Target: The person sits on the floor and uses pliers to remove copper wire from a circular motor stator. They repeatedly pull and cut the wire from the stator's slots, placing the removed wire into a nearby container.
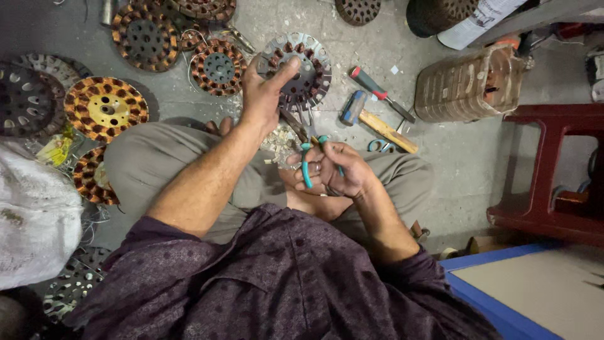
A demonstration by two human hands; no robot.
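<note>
I sit on the floor looking down at my lap. My left hand (267, 91) grips the edge of a round grey motor stator (305, 66) with dark slots, which lies on the concrete floor in front of my knees. My right hand (336, 170) is closed on a pair of pliers (308, 160) with teal handles; the metal jaws point toward the stator. A small heap of pale scraps (277, 141) lies between my legs, under the pliers.
Several copper-wound stators (106, 108) lie at the left and top. A hammer (377, 123) and a red-handled screwdriver (377, 91) lie right of the stator. A clear plastic jar (469, 85) lies on its side. A dark red stool (553, 170) stands at right; a white sack (34, 214) at left.
</note>
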